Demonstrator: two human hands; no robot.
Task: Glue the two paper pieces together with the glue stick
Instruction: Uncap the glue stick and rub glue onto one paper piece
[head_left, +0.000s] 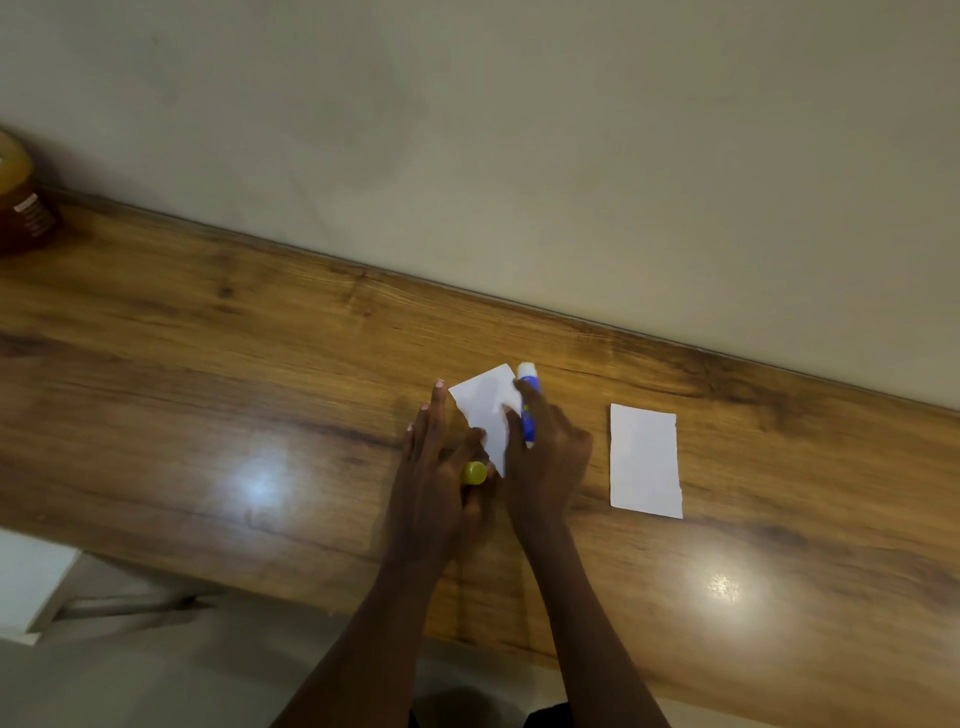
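Right hand (545, 457) grips uncapped blue glue stick (529, 410), tip at far edge of tilted paper piece (488, 415). Left hand (441, 467) pins paper near corner, yellow cap (474, 473) tucked in fingers. Second paper piece (645, 461) lies apart, right, on wooden table (208, 364). Paper light, floppy, likely slides: press flat near edges.

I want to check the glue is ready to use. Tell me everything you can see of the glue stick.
The glue stick is a blue tube with a white end pointing away from the person. The right hand grips it, lying low along the right edge of the small paper piece. Its yellow cap is off, held in the left hand.
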